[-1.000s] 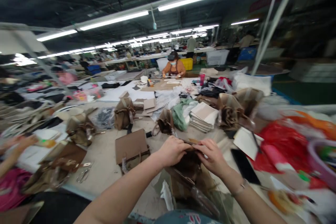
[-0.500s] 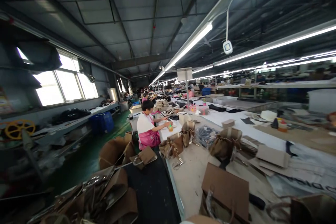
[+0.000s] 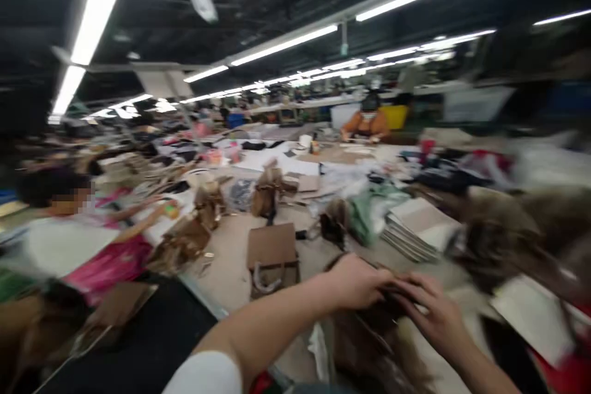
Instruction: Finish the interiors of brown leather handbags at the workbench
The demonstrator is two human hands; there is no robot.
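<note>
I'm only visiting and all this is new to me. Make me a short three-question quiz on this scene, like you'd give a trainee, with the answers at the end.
1. True or false: the wearer's left hand and right hand are both on the brown bag.

2. Which lies right beside the stack of pale sheets?
A) the yellow bin
B) the green cloth
C) the pink garment

3. Fill in: the co-worker facing us across the table wears ____ sleeves.

Key: 1. True. 2. B. 3. Orange.
</note>
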